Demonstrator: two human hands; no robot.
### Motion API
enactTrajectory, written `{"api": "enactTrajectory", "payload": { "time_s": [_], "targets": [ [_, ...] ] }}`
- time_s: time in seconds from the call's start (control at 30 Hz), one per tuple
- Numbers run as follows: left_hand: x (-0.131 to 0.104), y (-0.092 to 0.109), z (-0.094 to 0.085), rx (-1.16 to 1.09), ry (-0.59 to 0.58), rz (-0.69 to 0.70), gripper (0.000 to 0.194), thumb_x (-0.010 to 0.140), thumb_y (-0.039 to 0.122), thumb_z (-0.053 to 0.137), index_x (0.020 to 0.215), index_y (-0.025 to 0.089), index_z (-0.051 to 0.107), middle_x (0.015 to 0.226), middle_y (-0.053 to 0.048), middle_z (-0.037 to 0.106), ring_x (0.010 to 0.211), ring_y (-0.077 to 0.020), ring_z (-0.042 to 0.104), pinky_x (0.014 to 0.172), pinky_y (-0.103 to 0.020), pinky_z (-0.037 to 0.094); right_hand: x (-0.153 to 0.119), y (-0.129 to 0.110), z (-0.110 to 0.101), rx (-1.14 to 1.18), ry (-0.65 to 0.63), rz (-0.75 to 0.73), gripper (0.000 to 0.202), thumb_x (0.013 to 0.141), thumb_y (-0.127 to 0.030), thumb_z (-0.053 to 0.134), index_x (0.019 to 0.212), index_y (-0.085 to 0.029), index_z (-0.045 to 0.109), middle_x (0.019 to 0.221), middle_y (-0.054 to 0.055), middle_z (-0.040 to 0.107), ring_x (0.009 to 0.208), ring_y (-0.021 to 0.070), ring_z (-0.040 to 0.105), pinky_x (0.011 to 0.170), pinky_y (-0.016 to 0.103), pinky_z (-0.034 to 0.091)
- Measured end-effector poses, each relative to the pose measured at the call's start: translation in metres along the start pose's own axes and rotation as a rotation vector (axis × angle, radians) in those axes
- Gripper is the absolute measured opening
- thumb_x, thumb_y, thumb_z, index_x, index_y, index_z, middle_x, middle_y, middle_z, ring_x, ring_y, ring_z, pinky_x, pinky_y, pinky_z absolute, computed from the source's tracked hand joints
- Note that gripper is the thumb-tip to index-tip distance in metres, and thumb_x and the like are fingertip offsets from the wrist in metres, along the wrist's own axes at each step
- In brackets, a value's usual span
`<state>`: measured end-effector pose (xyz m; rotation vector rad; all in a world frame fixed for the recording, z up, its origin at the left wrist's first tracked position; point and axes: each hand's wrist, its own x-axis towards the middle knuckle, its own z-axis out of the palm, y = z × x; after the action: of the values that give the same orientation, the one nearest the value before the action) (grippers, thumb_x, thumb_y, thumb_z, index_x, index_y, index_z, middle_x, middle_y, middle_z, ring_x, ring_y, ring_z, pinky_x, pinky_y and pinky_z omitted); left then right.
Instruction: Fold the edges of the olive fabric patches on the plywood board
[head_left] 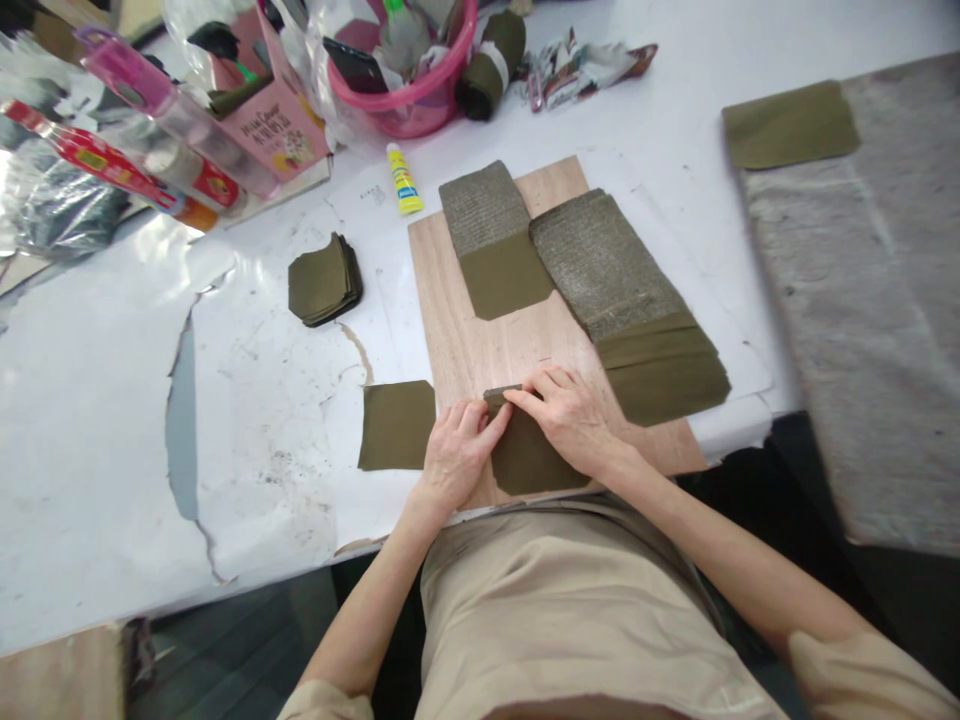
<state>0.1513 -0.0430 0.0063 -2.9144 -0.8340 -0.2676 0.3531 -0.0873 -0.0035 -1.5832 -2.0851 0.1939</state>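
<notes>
Worktop [255,400]: one, covered in white paper that was torn at the left.
Wooden board [446,320]: one, lying flat near the edge.
Overlapping pile [630,290]: one, grey and olive, at the board's right; its layers could not be counted.
Grey-and-olive patch [495,250]: one showing, on the board just beside the pile.
Left hand [459,450]: fingers bent inward and drawn together, thumb and fingertips holding the olive piece at its upper left.
Right hand [566,415]: fingers half curled, thumb and forefinger pinching the folded top edge.
Olive piece [532,460]: one, on the board's near end, between both hands.
Loose square [397,425]: one, just left of the left hand.
Small stack [322,283]: one, several layers, farther left.
Yellow tube [405,182]: one, beyond the board.
</notes>
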Motion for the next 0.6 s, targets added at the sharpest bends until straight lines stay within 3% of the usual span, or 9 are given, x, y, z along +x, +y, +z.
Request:
{"api": "enactTrajectory", "payload": {
  "time_s": [0.13, 0.4, 0.6],
  "targets": [
    [0.002, 0.004, -0.003, 0.055, -0.053, -0.010, 0.036, 0.096, 0.017, 0.048, 0.131, 0.022, 0.054, 0.098, -0.010, 0.061, 0.090, -0.0226, 0.056, 0.079, -0.037, 0.048, 0.000, 0.000, 0.000, -0.001, 0.001, 0.006, 0.022, 0.097, -0.022, 0.049, 0.109, -0.020, 0.068, 0.097, 0.007, 0.061, 0.100, 0.0209, 0.049, 0.091, 0.034, 0.037],
    [-0.015, 0.003, -0.003, 0.008, 0.052, -0.173, 0.024, 0.094, 0.013, 0.050, 0.115, 0.015, 0.062, 0.101, -0.012, 0.064, 0.095, -0.0243, 0.057, 0.080, -0.036, 0.047, 0.002, -0.002, -0.004, -0.013, -0.031, -0.005, 0.021, 0.096, -0.023, 0.052, 0.107, -0.023, 0.070, 0.095, 0.006, 0.060, 0.098, 0.0207, 0.048, 0.088, 0.034, 0.037],
    [-0.016, 0.000, -0.005, -0.196, 0.108, -0.326, 0.016, 0.092, 0.014, 0.052, 0.104, 0.017, 0.062, 0.100, -0.009, 0.065, 0.092, -0.0218, 0.056, 0.083, -0.035, 0.048, 0.000, 0.000, -0.002, -0.005, -0.003, -0.012, 0.022, 0.097, -0.024, 0.051, 0.109, -0.024, 0.069, 0.093, 0.006, 0.059, 0.097, 0.0203, 0.048, 0.088, 0.033, 0.037]
  ]
}}
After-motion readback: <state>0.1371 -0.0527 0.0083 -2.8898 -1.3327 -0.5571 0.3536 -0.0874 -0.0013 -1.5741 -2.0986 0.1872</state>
